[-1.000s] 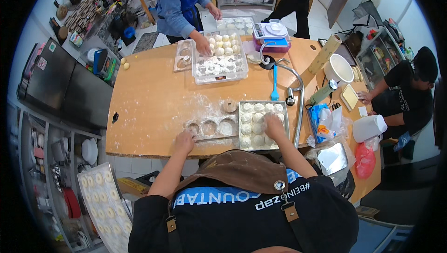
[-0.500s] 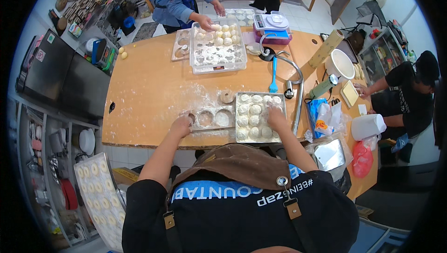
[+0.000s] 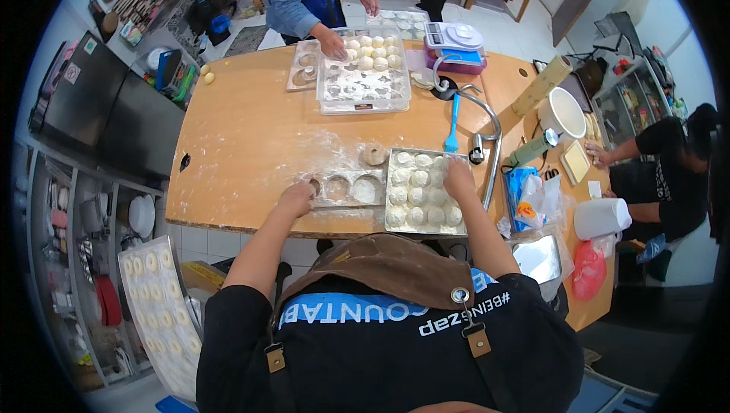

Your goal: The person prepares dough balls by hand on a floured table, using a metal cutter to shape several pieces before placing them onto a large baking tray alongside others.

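Note:
My left hand (image 3: 296, 198) grips the left end of a floury wooden board (image 3: 345, 203) with round recesses, its fingertips partly hidden. At the board's right lies a square metal tray (image 3: 389, 219) of floured dough balls (image 3: 417, 195). My right hand (image 3: 459, 179) is over that tray's upper right, fingers curled down among the balls; what they hold is hidden. A small wooden round (image 3: 373, 154) sits just above the board.
Across the table (image 3: 228, 131), a co-worker's hand (image 3: 332, 44) reaches into a plastic container (image 3: 365, 105) of dough balls. Rightward are a blue brush (image 3: 453, 128), bent metal tube (image 3: 493, 139), white bowl (image 3: 561, 115) and another person (image 3: 661, 177). Doughnut tray (image 3: 160, 314) lies low left.
My right hand has moved toward the tray's upper right. The co-worker's hand has dipped back into the container. The person at the back has shifted. The whole view has shifted slightly.

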The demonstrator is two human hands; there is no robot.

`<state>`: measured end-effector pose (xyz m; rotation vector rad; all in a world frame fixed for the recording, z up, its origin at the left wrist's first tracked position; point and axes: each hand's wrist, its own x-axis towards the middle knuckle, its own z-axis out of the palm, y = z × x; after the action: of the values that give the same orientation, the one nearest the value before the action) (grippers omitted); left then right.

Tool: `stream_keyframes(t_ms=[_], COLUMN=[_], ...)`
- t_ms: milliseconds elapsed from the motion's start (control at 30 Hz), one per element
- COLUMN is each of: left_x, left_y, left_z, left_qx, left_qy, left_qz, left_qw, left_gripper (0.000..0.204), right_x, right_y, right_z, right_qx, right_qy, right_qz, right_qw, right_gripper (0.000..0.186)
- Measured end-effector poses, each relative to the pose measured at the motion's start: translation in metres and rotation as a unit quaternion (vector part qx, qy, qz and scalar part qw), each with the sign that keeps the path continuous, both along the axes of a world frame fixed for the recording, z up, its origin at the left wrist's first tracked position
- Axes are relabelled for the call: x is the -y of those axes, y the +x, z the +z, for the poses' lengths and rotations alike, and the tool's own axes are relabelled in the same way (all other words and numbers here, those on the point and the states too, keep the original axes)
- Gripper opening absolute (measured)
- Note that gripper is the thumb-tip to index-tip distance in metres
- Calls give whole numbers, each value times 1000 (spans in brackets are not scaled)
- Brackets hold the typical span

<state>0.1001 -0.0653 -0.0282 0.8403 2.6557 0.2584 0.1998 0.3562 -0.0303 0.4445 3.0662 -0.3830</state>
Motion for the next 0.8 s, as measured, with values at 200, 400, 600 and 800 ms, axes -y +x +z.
stream_keyframes(t_ms=[200,400,600,800], left_x=[-4,-2,2,5], left_y=[-6,-4,-3,-9], left_z=[-12,-5,-11,-19], left_qx=[9,9,23,17], left_qy=[-36,-43,-59,-29], left_qz=[8,3,15,-3], left_qw=[999,999,998,999], left_gripper=[12,19,20,21], right_x=[3,4,10,18], right_y=[-11,-13,1,4], right_z=[7,-1,13,-4], right_qx=[4,-2,27,14], right_qy=[52,45,21,-10], right_qz=[3,-11,3,-17], right_qw=[999,999,999,1000], right_gripper=[17,17,26,32])
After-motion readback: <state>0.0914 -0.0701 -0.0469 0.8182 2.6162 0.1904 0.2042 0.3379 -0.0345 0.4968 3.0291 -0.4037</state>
